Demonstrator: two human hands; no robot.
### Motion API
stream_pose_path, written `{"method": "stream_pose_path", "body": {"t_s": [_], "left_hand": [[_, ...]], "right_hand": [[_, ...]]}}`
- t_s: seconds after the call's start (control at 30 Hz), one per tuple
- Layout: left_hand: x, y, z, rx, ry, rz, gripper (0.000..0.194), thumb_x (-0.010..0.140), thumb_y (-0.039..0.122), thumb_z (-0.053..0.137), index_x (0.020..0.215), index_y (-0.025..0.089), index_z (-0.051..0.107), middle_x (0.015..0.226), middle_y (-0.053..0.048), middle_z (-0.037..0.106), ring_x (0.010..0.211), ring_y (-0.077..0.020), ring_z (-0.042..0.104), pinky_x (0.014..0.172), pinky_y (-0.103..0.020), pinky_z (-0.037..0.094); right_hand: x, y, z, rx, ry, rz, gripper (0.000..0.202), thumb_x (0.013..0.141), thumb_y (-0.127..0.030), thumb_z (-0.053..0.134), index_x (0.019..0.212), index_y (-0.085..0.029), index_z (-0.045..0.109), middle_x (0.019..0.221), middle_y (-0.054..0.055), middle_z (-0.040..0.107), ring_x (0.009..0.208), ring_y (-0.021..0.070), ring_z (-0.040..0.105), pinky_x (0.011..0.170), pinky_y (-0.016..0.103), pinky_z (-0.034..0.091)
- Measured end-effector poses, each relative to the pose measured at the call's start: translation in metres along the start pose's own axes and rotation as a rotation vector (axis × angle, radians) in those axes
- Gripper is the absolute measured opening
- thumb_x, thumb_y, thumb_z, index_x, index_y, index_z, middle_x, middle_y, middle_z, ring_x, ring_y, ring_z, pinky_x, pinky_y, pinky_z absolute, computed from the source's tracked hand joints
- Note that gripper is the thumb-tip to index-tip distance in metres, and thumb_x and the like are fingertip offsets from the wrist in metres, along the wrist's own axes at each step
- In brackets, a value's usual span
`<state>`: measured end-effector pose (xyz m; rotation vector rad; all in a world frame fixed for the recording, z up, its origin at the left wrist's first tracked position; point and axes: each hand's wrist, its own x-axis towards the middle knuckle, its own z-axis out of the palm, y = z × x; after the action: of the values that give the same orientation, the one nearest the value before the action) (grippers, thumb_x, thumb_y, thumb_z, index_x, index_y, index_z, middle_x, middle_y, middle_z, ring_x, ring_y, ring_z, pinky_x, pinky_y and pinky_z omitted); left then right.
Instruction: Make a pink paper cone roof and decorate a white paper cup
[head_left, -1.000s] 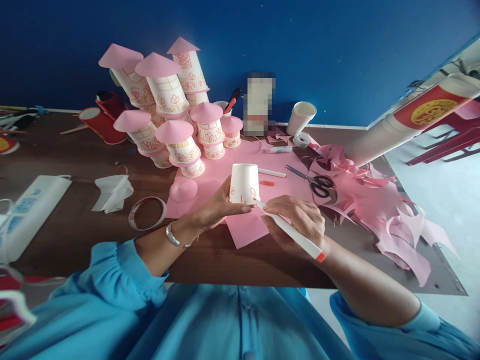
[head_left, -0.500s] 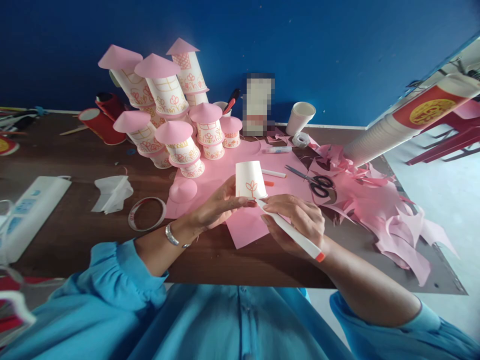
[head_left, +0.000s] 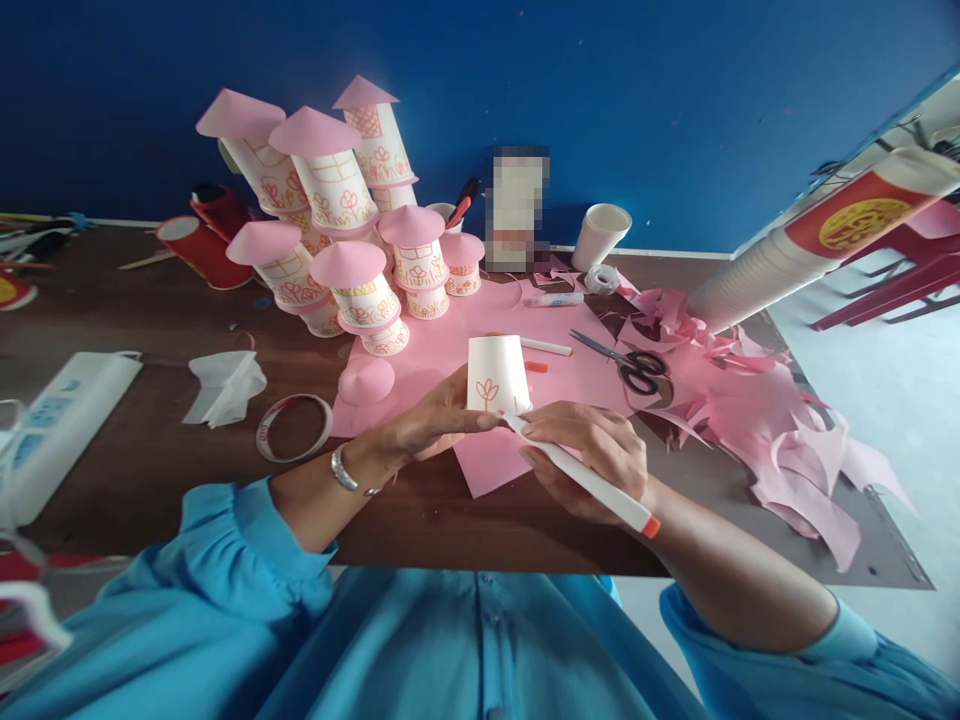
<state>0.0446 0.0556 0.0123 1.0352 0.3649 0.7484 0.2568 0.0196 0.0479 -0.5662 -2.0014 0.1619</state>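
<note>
My left hand [head_left: 442, 418] is closed round a white paper cup [head_left: 499, 368], its thumb along the rim nearest me. An orange flower is drawn on the cup's side. In my right hand [head_left: 592, 455] is a white marker [head_left: 600, 482] with an orange end, its tip at the cup near the rim. Both hands are over a pink paper sheet [head_left: 480, 465]. Beyond the cup lie another white marker [head_left: 546, 347] and an orange marker cap [head_left: 535, 367]. At the left rear stand several decorated cup towers [head_left: 330, 185] with pink cone roofs.
Black-handled scissors [head_left: 637, 372] and heaped pink paper scraps [head_left: 780, 430] lie to the right, below a leaning stack of cups [head_left: 795, 250]. On the left are a tape roll [head_left: 294, 428], a crumpled tissue [head_left: 225, 385] and a red cup [head_left: 202, 252]. A blue wall [head_left: 660, 110] bounds the back.
The cup has turned in my left hand, so its flower sits further left, and it is slightly lower. My right hand and marker have shifted a little towards me; a short new stroke shows beside the tip.
</note>
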Motion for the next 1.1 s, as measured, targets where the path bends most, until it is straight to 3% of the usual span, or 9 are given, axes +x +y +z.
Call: {"method": "stream_pose_path", "body": {"t_s": [0.3, 0.63, 0.77, 0.97, 1.1], "left_hand": [[-0.002, -0.005, -0.0047, -0.015, 0.048, 0.018, 0.037, 0.089, 0.029, 0.079, 0.124, 0.022, 0.07, 0.122, -0.011, 0.076, 0.119, -0.0282, 0.071, 0.106, -0.042, 0.056], [-0.0031, -0.0104, -0.0102, -0.106, 0.08, 0.017, 0.048, 0.086, 0.032, 0.081, 0.131, 0.023, 0.068, 0.118, -0.01, 0.078, 0.117, -0.0301, 0.073, 0.103, -0.044, 0.058], [-0.0028, -0.0093, -0.0088, -0.133, 0.033, 0.038, 0.056, 0.08, 0.041, 0.086, 0.129, 0.021, 0.068, 0.114, -0.011, 0.078, 0.111, -0.0317, 0.075, 0.099, -0.045, 0.059], [-0.0021, -0.0075, -0.0079, -0.186, 0.109, -0.005, 0.036, 0.087, 0.029, 0.079, 0.121, 0.02, 0.07, 0.111, -0.009, 0.079, 0.098, -0.0227, 0.077, 0.09, -0.036, 0.061], [-0.0012, -0.005, -0.0081, -0.267, 0.127, -0.018, 0.043, 0.086, 0.032, 0.076, 0.126, 0.018, 0.068, 0.118, -0.013, 0.078, 0.098, -0.0255, 0.077, 0.089, -0.038, 0.062]], "right_hand": [[0.0028, 0.0039, -0.0037, -0.071, 0.05, 0.068, 0.018, 0.092, -0.009, 0.069, 0.106, -0.019, 0.065, 0.083, 0.004, 0.076, 0.072, 0.016, 0.076, 0.068, 0.026, 0.065], [0.0042, 0.0028, -0.0041, -0.026, 0.009, 0.02, 0.02, 0.092, -0.009, 0.068, 0.108, -0.02, 0.064, 0.082, 0.004, 0.076, 0.073, 0.017, 0.077, 0.068, 0.027, 0.065], [0.0034, 0.0021, -0.0014, 0.012, -0.001, -0.025, 0.019, 0.092, -0.01, 0.068, 0.109, -0.019, 0.064, 0.082, 0.005, 0.077, 0.075, 0.0188, 0.078, 0.068, 0.029, 0.066], [0.0042, 0.0018, -0.003, 0.019, 0.029, -0.039, 0.018, 0.095, -0.011, 0.066, 0.111, -0.019, 0.064, 0.082, 0.004, 0.077, 0.074, 0.0187, 0.078, 0.067, 0.03, 0.067], [0.005, 0.0023, -0.0049, 0.004, 0.024, -0.02, 0.019, 0.094, -0.011, 0.067, 0.111, -0.02, 0.064, 0.083, 0.004, 0.078, 0.074, 0.0179, 0.079, 0.069, 0.029, 0.068]]}}
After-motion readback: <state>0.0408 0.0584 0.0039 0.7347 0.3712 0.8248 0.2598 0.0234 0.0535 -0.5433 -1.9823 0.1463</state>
